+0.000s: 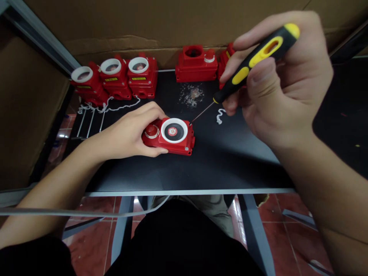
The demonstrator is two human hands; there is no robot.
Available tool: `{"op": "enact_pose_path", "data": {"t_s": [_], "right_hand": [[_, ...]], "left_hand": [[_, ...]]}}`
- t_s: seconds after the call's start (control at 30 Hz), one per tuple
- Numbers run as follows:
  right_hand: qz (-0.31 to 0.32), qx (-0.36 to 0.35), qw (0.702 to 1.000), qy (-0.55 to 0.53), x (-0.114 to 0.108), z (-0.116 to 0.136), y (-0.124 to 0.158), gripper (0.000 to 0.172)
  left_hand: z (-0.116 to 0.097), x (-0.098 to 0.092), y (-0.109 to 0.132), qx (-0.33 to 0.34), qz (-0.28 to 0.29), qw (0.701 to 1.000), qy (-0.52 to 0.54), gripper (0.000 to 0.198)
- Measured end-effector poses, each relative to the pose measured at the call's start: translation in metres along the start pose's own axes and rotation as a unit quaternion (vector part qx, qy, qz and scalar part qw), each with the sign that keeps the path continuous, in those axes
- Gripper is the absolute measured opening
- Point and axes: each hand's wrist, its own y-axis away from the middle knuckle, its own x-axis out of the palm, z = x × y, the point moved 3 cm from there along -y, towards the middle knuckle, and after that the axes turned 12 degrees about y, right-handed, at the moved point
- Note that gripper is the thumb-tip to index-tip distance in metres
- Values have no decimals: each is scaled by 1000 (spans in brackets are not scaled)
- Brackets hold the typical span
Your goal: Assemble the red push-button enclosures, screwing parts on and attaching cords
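My left hand (135, 132) grips a red box-shaped housing (178, 147) on the black table, fingers over its far side and thumb along the near side. The housing carries a white ring around a dark round face with a red-and-white emblem, plus a red knob at its left end. In my right hand (287, 84) is a screwdriver (247, 71) with a black and yellow handle. It slants down to the left, its thin shaft ending at the housing's far right corner. Whether the tip sits in a screw there is too small to tell. A screw shows at the near right corner.
Three similar red housings (143, 80) with white rings stand at the back left, white string (122, 108) before them. Another red housing (196, 69), without a ring, stands at the back; one more is partly behind my right hand. Pale shavings (192, 95) and a short string (220, 116) lie nearby.
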Motion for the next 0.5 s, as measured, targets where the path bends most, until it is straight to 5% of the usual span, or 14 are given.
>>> {"op": "enact_pose_path", "data": {"t_s": [0.3,0.5], "right_hand": [[35,9,999,-16,-6,8,2,28],[173,-49,980,90,-11,20,-30,40]], "left_hand": [[1,0,-1,-8,3,1000,5,60],[3,0,0,7,2,1000,19,63]]}}
